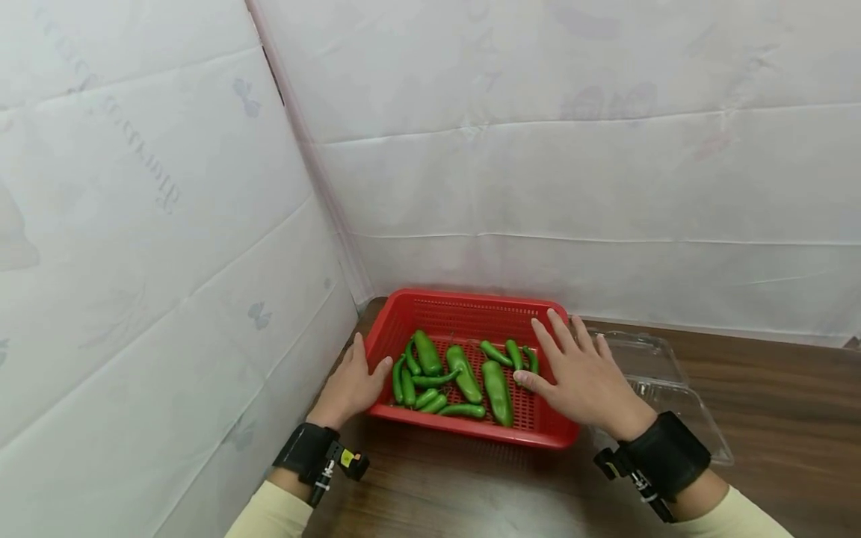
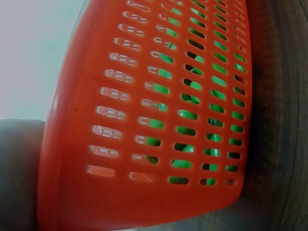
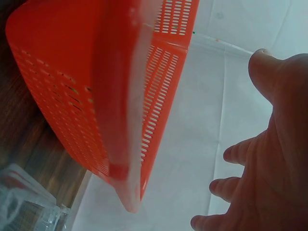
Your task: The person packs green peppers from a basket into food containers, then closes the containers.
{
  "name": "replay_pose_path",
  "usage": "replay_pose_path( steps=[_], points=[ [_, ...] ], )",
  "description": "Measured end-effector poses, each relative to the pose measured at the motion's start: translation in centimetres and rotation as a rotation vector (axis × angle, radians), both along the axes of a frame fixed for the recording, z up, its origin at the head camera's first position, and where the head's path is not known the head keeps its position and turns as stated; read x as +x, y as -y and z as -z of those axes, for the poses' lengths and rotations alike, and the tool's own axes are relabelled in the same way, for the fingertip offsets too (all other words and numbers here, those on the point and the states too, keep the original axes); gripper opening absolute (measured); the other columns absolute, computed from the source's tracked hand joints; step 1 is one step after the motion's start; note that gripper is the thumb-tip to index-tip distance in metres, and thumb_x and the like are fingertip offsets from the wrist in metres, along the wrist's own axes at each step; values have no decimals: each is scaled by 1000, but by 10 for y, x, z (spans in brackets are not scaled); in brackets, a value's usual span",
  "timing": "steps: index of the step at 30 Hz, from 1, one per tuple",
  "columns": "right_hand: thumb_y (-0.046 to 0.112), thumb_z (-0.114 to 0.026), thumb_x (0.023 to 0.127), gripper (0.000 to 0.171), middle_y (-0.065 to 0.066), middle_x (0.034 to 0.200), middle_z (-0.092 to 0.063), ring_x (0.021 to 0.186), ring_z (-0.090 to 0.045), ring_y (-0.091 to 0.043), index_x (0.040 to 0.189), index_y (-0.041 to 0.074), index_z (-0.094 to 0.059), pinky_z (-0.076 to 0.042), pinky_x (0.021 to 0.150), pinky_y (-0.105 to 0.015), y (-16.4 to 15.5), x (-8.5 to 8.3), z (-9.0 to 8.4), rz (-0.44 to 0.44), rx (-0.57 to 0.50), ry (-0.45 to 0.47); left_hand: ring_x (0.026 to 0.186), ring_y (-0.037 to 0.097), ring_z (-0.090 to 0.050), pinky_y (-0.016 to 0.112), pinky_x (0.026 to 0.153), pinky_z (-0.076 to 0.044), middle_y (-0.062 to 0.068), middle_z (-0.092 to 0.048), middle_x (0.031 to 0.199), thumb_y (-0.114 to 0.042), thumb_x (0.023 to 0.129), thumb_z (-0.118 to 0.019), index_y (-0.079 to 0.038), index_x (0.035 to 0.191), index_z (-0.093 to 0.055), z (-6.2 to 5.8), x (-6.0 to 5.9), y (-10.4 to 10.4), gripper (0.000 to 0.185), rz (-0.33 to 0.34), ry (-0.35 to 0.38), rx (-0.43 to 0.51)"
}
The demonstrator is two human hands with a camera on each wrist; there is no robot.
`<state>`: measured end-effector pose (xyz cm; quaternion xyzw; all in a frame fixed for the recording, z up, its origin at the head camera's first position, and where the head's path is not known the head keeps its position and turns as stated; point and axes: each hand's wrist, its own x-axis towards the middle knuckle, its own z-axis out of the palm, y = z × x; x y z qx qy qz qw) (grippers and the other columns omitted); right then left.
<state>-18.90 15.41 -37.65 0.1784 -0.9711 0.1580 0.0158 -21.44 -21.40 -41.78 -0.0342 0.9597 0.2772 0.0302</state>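
Cream sleeves [image 1: 272, 515] and black wrist straps [image 1: 306, 450] come in from the bottom edge, one arm on each side of a red slotted basket [image 1: 464, 302] that sits on a dark wooden table [image 1: 471, 493], pushed close to the corner where two white paper-covered walls [image 1: 538, 149] meet. Resting against the basket's left end is the person's left hand [image 1: 351, 385], palm against the outer wall, fingers straight and pointing away, thumb hooked just over the rim; it presses the side and does not curl round anything. From the left wrist view the basket's slotted wall [image 2: 159, 120] fills nearly everything, green showing through the slots, with a blurred bit of the hand at the lower left. Over the basket's right half, the right hand [image 1: 581, 377] is spread flat, fingers straight and fanned, holding nothing; its thumb tip lies at or just above the rightmost green peppers [image 1: 498, 388], though I cannot tell whether it actually touches them. The right wrist view shows those loose, open fingers [image 3: 240, 154] beside the basket's corner. About a dozen peppers lie in a loose heap on the basket floor, mostly toward the near side. Just right of the basket, partly under the right wrist, lies a clear plastic clamshell container [image 1: 662, 373], opened flat on the table.
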Motion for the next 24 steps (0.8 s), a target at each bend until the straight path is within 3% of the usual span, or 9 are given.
replay_pose_path(
  steps=[3,6,8,10,14,24],
  points=[
    [65,-54,99,90,-20,175,-15,158,-8,-55,167,14,-23,-8,119,-78,3,1,5,-15,-2,0,137,49,-53,61,109,-45,35,-42,157,-36,108,-51,10,163,-4,1,0,1,85,-21,0,16],
    [64,-57,99,89,-19,174,-16,158,-9,-54,166,14,-26,-8,120,-77,5,4,13,-27,13,-3,113,41,-68,51,88,-57,35,-60,137,-27,107,-52,11,161,-15,3,1,2,76,-44,0,35],
    [64,-58,98,89,-19,174,-18,158,-11,-54,166,14,-28,-10,120,-77,7,5,18,-34,26,-9,96,34,-72,43,73,-56,33,-68,122,-21,106,-53,9,158,-25,4,0,2,66,-56,-3,47],
    [63,-59,98,88,-19,173,-21,157,-14,-54,165,14,-30,-13,120,-77,9,6,20,-41,31,-17,87,29,-71,38,66,-54,30,-70,114,-17,106,-52,8,152,-33,5,0,3,56,-64,-7,65],
    [62,-59,98,86,-19,172,-24,157,-18,-53,164,14,-32,-16,119,-76,12,5,22,-56,35,-29,87,28,-71,38,67,-54,28,-71,112,-14,105,-53,6,145,-40,5,-1,4,47,-72,-14,77],
    [60,-59,99,86,-20,172,-25,156,-20,-54,165,13,-30,-25,118,-73,19,-1,17,-99,42,-24,82,26,-69,36,65,-52,27,-71,108,-13,104,-53,6,145,-41,5,0,0,46,-84,-33,63]
  ],
)
